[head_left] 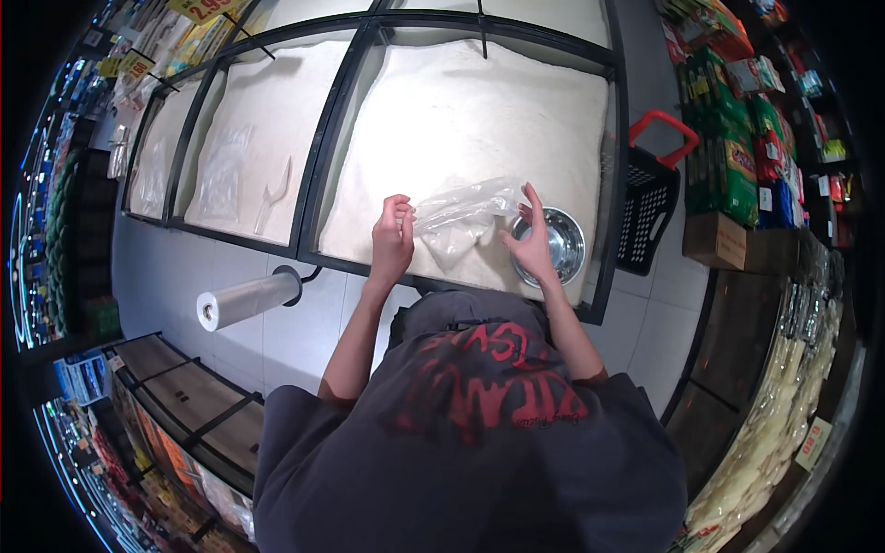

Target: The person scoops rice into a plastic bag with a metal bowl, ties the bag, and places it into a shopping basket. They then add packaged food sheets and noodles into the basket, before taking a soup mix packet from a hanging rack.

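A clear plastic bag [458,228] stretches between my two hands above the white grain-like contents [442,120] of the large bin. My left hand [395,238] has curled fingers closed on the bag's left end. At the bag's other end is my right hand [532,241], its fingertips on the plastic and its thumb held apart below. The lower middle of the bag sags; whether anything is inside is hard to make out. A round metal bowl [564,241] sits in the bin's near right corner, partly behind my right hand and wrist.
Black frames [323,157] divide the bins. A scoop [270,198] and plastic bags [224,161] lie in the bins to the left. A bag roll [244,300] sticks out below the front edge. At right stands a black basket [645,203] with a red handle, near shelves of packets [728,166].
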The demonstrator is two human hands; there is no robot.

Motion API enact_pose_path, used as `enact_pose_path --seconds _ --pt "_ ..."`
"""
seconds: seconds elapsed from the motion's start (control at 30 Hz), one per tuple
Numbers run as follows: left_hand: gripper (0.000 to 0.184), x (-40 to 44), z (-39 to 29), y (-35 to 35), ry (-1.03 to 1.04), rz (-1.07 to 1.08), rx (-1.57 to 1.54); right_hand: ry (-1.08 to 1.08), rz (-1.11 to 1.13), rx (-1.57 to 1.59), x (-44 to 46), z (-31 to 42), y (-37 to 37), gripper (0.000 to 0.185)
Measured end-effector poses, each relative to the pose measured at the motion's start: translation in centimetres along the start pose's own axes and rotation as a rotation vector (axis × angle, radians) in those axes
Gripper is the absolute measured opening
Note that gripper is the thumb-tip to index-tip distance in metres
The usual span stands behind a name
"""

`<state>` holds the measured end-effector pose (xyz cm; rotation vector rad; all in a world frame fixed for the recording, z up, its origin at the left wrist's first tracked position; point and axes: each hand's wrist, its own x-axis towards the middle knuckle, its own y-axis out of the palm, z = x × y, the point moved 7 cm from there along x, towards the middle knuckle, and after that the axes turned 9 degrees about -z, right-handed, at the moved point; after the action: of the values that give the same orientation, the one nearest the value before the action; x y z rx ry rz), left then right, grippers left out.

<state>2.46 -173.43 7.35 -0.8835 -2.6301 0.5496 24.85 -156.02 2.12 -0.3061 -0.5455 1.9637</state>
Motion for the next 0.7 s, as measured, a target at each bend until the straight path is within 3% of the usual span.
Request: enact_pose_path --seconds 0.07,0.1,0.17,0.23,0.27,0.33,0.43,0.47,0.5,0.57,0.6,0.63,0.7 --pt "0.026 0.0 0.5 0.6 -0.033 0.002 -0.028 -0.135 -0.184 0.511 -0.2 0.7 -0.3 0.088" --pt "0.024 -0.1 0.8 1.0 -0.068 0.01 -0.055 -0.135 -0.184 0.51 -0.2 0.0 0.6 0.088" --pt "0.025 -0.5 0.8 2.8 -0.075 0.098 -0.093 0.146 0.049 0.277 0.5 -3.5 4.5 0.093" --pt "0.026 -0.4 0.1 4.4 -0.081 0.174 -0.128 0.349 0.59 0.425 0.0 -4.4 10.1 0.093" --pt "0.029 -0.2 -0.7 5.0 -0.041 0.238 -0.139 0.341 0.599 0.423 -0.4 -4.2 11.6 0.093" --pt "0.033 0.6 -1.4 5.7 -0.027 0.303 -0.127 -0.249 0.425 0.001 -1.0 -0.4 13.1 0.08" --pt "0.034 1.6 -2.3 5.6 0.029 0.34 -0.126 -0.35 0.381 -0.177 -0.6 2.1 15.2 0.064" --pt "0.034 1.4 -2.5 5.4 0.021 0.321 -0.129 -0.434 0.259 -0.167 -0.7 3.3 14.7 0.046" --pt "0.036 1.3 -3.0 5.0 0.049 0.264 -0.224 -0.448 0.275 -0.169 -0.6 3.4 15.4 0.046" --pt "0.037 1.2 -3.1 3.7 0.078 0.188 -0.319 0.121 0.355 0.526 1.0 -0.3 17.7 0.037" --pt "0.039 0.9 -2.5 3.2 0.039 0.177 -0.381 0.19 0.305 0.589 1.8 -4.2 19.6 0.032" --pt "0.041 0.4 -1.7 2.8 -0.002 0.167 -0.445 0.185 0.318 0.583 2.2 -3.7 19.4 0.032" --pt "0.043 -0.3 0.4 1.7 -0.1 0.081 -0.509 0.475 0.143 0.705 3.0 -4.6 18.2 0.032"
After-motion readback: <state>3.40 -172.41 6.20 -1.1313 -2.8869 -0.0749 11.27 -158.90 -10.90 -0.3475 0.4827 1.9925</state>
